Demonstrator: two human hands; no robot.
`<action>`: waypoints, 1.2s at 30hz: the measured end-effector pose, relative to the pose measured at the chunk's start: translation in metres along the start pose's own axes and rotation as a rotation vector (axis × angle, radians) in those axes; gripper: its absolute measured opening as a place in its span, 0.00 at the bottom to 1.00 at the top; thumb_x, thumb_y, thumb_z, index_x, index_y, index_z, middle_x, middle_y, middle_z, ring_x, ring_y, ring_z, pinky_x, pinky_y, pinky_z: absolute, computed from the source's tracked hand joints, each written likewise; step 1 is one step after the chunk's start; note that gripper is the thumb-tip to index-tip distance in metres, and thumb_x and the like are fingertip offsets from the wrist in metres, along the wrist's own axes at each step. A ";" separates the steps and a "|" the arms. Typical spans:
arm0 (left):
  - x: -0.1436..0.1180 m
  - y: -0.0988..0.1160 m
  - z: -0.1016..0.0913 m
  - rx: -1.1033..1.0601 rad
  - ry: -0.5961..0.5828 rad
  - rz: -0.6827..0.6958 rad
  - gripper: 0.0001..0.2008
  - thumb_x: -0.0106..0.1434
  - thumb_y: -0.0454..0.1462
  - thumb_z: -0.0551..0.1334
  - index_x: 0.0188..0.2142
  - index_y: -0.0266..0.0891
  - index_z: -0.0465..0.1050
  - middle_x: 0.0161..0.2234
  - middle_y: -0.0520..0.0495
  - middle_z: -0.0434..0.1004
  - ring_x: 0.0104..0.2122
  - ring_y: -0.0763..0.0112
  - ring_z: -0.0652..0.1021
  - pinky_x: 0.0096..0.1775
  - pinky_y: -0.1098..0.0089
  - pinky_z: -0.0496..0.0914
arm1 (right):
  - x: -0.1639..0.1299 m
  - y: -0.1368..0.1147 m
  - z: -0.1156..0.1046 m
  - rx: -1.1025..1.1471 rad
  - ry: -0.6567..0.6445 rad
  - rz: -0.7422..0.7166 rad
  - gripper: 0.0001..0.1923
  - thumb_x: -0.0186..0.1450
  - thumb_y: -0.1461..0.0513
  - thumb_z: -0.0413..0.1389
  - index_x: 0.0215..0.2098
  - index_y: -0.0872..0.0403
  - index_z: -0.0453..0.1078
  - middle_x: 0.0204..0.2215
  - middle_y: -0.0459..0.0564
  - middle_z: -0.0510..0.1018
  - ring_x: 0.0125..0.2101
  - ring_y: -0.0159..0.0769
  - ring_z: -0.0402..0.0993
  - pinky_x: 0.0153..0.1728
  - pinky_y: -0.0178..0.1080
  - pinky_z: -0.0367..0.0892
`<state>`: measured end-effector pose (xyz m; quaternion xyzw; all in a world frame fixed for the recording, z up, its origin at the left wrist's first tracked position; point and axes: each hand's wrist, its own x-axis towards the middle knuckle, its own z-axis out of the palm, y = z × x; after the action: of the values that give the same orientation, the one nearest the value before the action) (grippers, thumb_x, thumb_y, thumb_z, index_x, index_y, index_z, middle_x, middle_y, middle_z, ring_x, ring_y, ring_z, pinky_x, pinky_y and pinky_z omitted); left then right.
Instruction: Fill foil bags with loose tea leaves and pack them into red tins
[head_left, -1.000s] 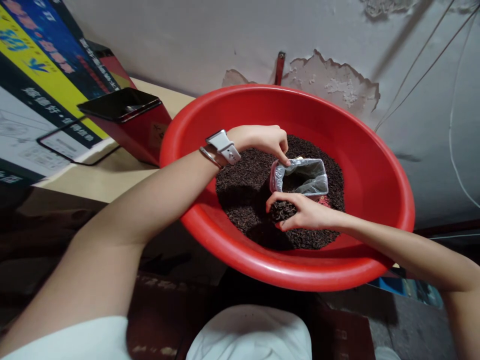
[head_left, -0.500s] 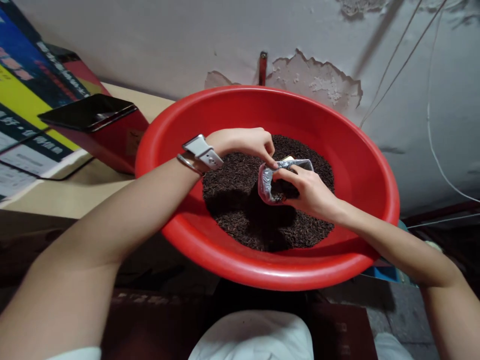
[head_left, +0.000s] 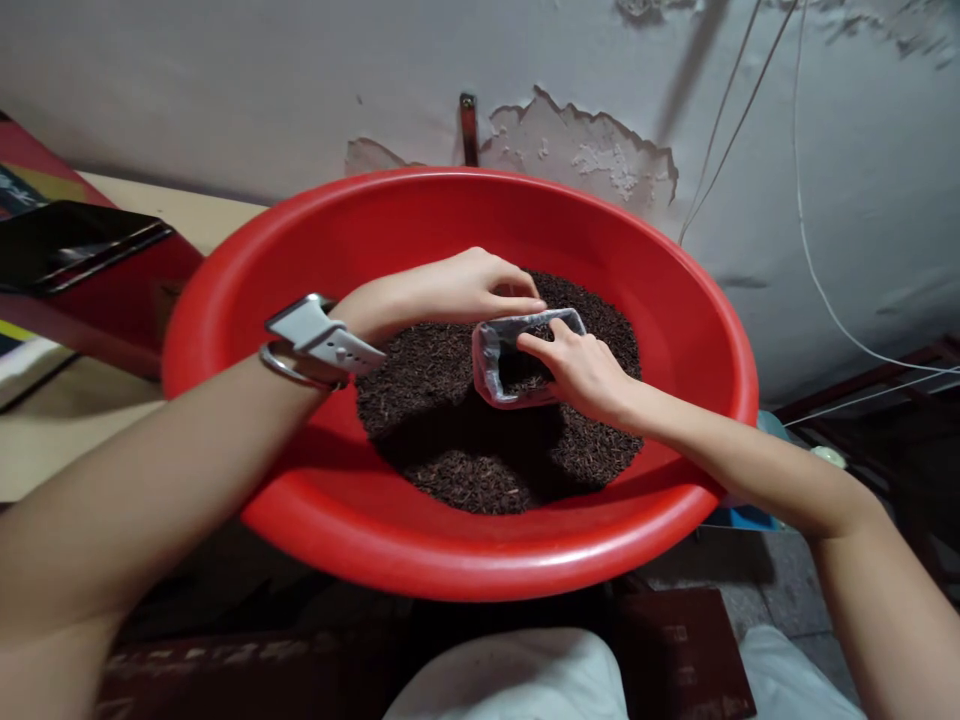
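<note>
While the left hand (head_left: 457,290) pinches open the small clear plastic pouch (head_left: 517,355) at the centre of the round red plastic basin (head_left: 225,300), right-hand fingers (head_left: 536,343) dip inside, pressing dark loose tea (head_left: 427,420).

Pouch (head_left: 517,360) on the loose tea (head_left: 450,440) inside the basin (head_left: 675,290), box (head_left: 97,270) left of it.

I see a grey wall (head_left: 225,90) with flaking plaster (head_left: 577,150), thin cables (head_left: 802,200) hanging down it, and a beige tabletop (head_left: 67,440) at left.
</note>
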<state>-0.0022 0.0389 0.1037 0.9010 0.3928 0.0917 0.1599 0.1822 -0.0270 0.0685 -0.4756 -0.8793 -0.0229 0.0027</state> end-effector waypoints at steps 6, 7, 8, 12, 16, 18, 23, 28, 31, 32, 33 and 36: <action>-0.002 0.029 0.022 -0.012 0.010 0.107 0.35 0.59 0.58 0.59 0.58 0.40 0.68 0.55 0.40 0.72 0.50 0.59 0.73 0.46 0.70 0.64 | 0.009 0.003 0.002 0.043 -0.066 0.040 0.21 0.70 0.59 0.47 0.61 0.47 0.63 0.54 0.58 0.68 0.42 0.45 0.75 0.37 0.41 0.70; -0.002 0.029 0.022 -0.009 -0.008 0.121 0.34 0.59 0.57 0.59 0.58 0.39 0.68 0.55 0.40 0.72 0.50 0.59 0.73 0.47 0.70 0.64 | 0.009 0.003 0.002 0.042 -0.079 0.042 0.21 0.70 0.59 0.48 0.61 0.48 0.64 0.53 0.58 0.69 0.43 0.45 0.74 0.37 0.41 0.70; -0.001 0.028 0.022 -0.013 -0.022 0.132 0.32 0.60 0.55 0.58 0.57 0.39 0.70 0.54 0.40 0.73 0.50 0.59 0.73 0.47 0.70 0.64 | 0.008 0.002 0.002 0.039 -0.085 0.036 0.20 0.71 0.59 0.47 0.60 0.49 0.65 0.53 0.58 0.70 0.44 0.45 0.74 0.38 0.41 0.70; 0.000 0.023 0.018 -0.046 -0.037 0.135 0.23 0.68 0.48 0.51 0.52 0.37 0.74 0.50 0.42 0.76 0.48 0.64 0.74 0.48 0.71 0.63 | 0.006 0.001 0.002 0.031 -0.061 -0.011 0.22 0.72 0.64 0.41 0.61 0.48 0.63 0.53 0.58 0.70 0.46 0.45 0.73 0.40 0.43 0.70; 0.000 0.023 0.018 -0.029 -0.044 0.158 0.26 0.63 0.51 0.58 0.53 0.38 0.73 0.50 0.42 0.76 0.47 0.61 0.74 0.47 0.70 0.64 | 0.007 0.002 0.005 0.089 -0.060 0.011 0.20 0.72 0.61 0.44 0.60 0.49 0.65 0.51 0.58 0.72 0.44 0.45 0.74 0.38 0.43 0.71; 0.000 0.024 0.018 -0.024 -0.058 0.170 0.28 0.61 0.52 0.61 0.55 0.39 0.72 0.52 0.41 0.75 0.49 0.60 0.74 0.47 0.70 0.63 | 0.008 0.003 0.006 0.094 -0.054 0.016 0.19 0.71 0.60 0.46 0.59 0.50 0.66 0.49 0.58 0.73 0.42 0.45 0.75 0.37 0.42 0.71; -0.001 0.021 0.015 -0.050 -0.074 0.145 0.22 0.66 0.47 0.55 0.55 0.39 0.73 0.53 0.44 0.75 0.50 0.63 0.73 0.50 0.70 0.63 | 0.007 0.000 0.003 0.019 -0.077 0.016 0.20 0.71 0.64 0.44 0.58 0.51 0.66 0.53 0.59 0.72 0.44 0.44 0.74 0.38 0.42 0.71; -0.002 0.021 0.018 -0.052 -0.023 0.169 0.23 0.65 0.50 0.55 0.51 0.39 0.76 0.48 0.45 0.78 0.46 0.64 0.76 0.48 0.70 0.65 | 0.005 -0.003 0.000 0.038 -0.101 0.012 0.20 0.73 0.61 0.41 0.59 0.53 0.64 0.52 0.59 0.73 0.44 0.43 0.74 0.37 0.40 0.69; -0.002 0.023 0.021 -0.030 -0.015 0.222 0.25 0.63 0.52 0.58 0.50 0.39 0.76 0.48 0.44 0.77 0.46 0.63 0.76 0.47 0.69 0.65 | 0.005 -0.003 0.002 0.035 -0.107 0.049 0.20 0.74 0.58 0.40 0.56 0.57 0.67 0.49 0.60 0.73 0.42 0.42 0.74 0.35 0.38 0.67; -0.002 0.023 0.021 -0.032 -0.018 0.238 0.24 0.63 0.52 0.58 0.50 0.39 0.76 0.48 0.44 0.77 0.46 0.63 0.76 0.47 0.70 0.65 | 0.005 -0.003 0.002 0.023 -0.109 0.037 0.21 0.74 0.59 0.39 0.56 0.56 0.67 0.49 0.60 0.73 0.42 0.42 0.74 0.35 0.38 0.67; -0.002 0.023 0.021 -0.040 -0.024 0.249 0.23 0.64 0.51 0.58 0.50 0.40 0.77 0.48 0.45 0.77 0.46 0.64 0.76 0.48 0.70 0.65 | 0.005 -0.003 0.003 0.007 -0.113 0.017 0.21 0.75 0.59 0.38 0.57 0.54 0.66 0.50 0.60 0.72 0.43 0.43 0.73 0.34 0.38 0.67; -0.002 0.020 0.017 -0.061 -0.040 0.270 0.20 0.66 0.47 0.56 0.49 0.41 0.77 0.48 0.47 0.77 0.47 0.66 0.76 0.48 0.71 0.65 | 0.005 -0.004 0.001 -0.044 -0.107 -0.046 0.23 0.75 0.62 0.35 0.61 0.47 0.63 0.52 0.59 0.71 0.46 0.45 0.73 0.33 0.39 0.66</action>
<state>0.0145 0.0206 0.0949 0.9420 0.2616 0.1062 0.1814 0.1762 -0.0253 0.0672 -0.4557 -0.8882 -0.0170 -0.0555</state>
